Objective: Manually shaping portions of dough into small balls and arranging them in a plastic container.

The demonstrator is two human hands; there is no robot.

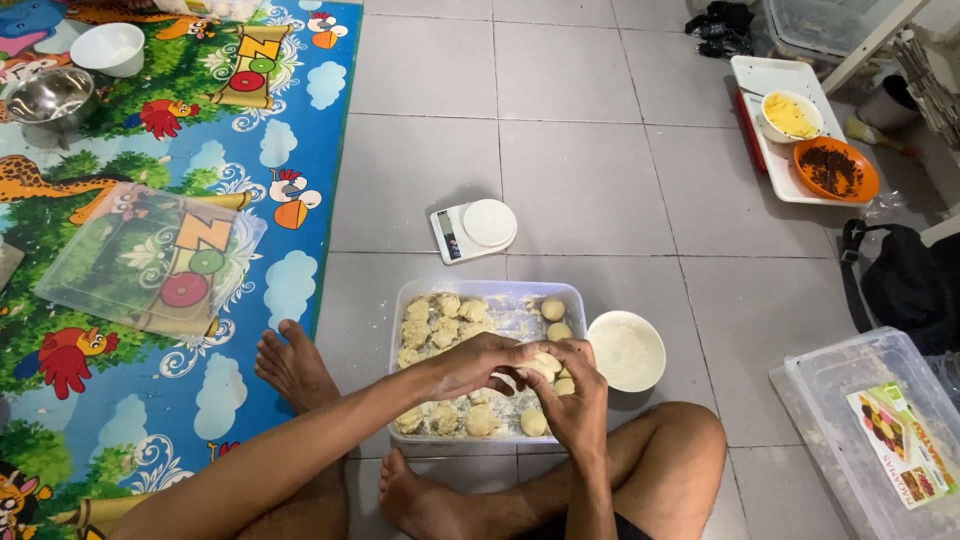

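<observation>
Bare feet (300,368) and crossed legs frame the bottom of the view, where a person sits on a grey tiled floor (590,180) beside a bright cartoon play mat (250,330). Both forearms reach forward and meet over a clear plastic tub (400,300) between the knees. The left hand (478,365) curls in from the left, palm down, fingers bent; the right hand (578,395) rises wrist-up opposite it. Together the hands are clasped around a pale ball of dough (545,364), pressed between the fingertips above the tub's right half. More floured dough pieces (442,325) lie in the tub. A white bowl of flour (626,351) sits just beside its right edge, a small kitchen scale (473,229) beyond it on the floor, a white tray with bowls of filling (775,150) well apart at upper right
</observation>
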